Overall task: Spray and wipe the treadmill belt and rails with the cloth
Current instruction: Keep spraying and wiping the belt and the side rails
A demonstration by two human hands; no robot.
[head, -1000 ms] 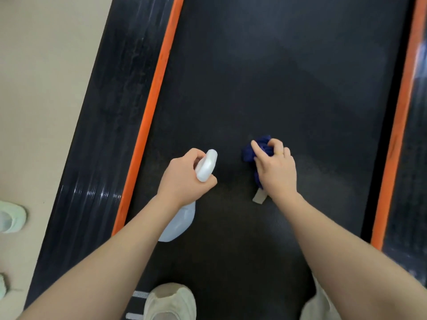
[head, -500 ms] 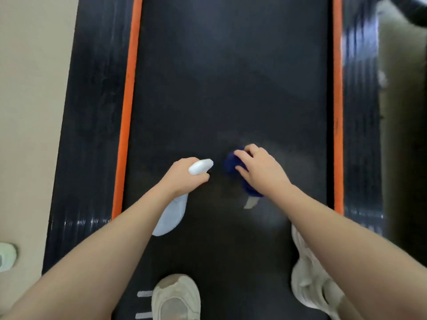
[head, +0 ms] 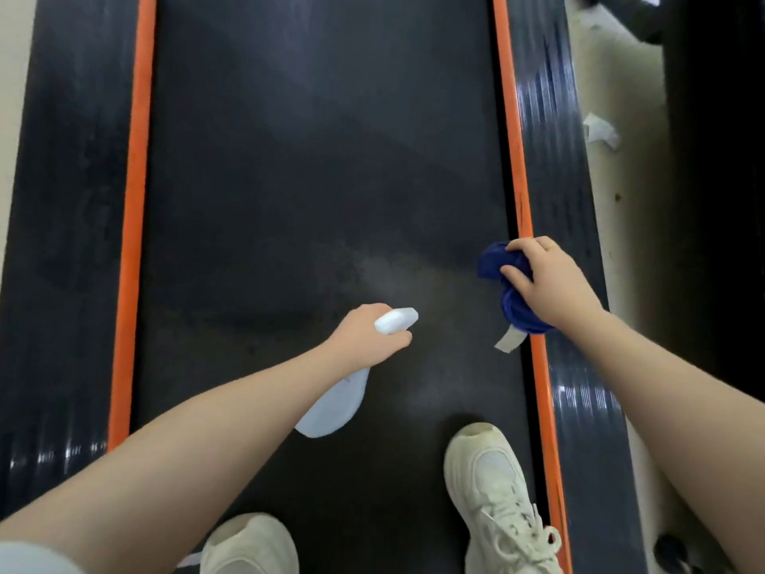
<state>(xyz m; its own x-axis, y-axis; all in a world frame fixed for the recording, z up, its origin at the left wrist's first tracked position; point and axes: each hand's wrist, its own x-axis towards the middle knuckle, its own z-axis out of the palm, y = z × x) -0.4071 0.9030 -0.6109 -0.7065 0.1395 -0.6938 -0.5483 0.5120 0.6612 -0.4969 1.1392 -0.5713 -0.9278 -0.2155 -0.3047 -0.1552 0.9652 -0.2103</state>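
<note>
The black treadmill belt (head: pixel 314 167) runs up the middle of the view between two orange strips and ribbed black side rails, the left rail (head: pixel 70 200) and the right rail (head: pixel 554 159). My left hand (head: pixel 364 337) grips the white spray bottle (head: pixel 335 403) by its neck, nozzle pointing right over the belt. A pale mist patch (head: pixel 389 275) lies on the belt ahead of the nozzle. My right hand (head: pixel 546 279) grips a bunched blue cloth (head: pixel 505 279) at the belt's right edge, against the orange strip (head: pixel 517 192). A white tag hangs from the cloth.
My two white shoes, the left one (head: pixel 248 548) and the right one (head: pixel 496 499), stand on the belt at the bottom. Beige floor (head: pixel 612 209) lies right of the treadmill with a crumpled white scrap (head: pixel 600 130) on it. A dark machine base (head: pixel 712 200) borders the far right.
My right hand moved the blue cloth from the belt's middle rightward to the orange strip. A mist patch has appeared ahead of the nozzle. My right shoe has come forward on the belt.
</note>
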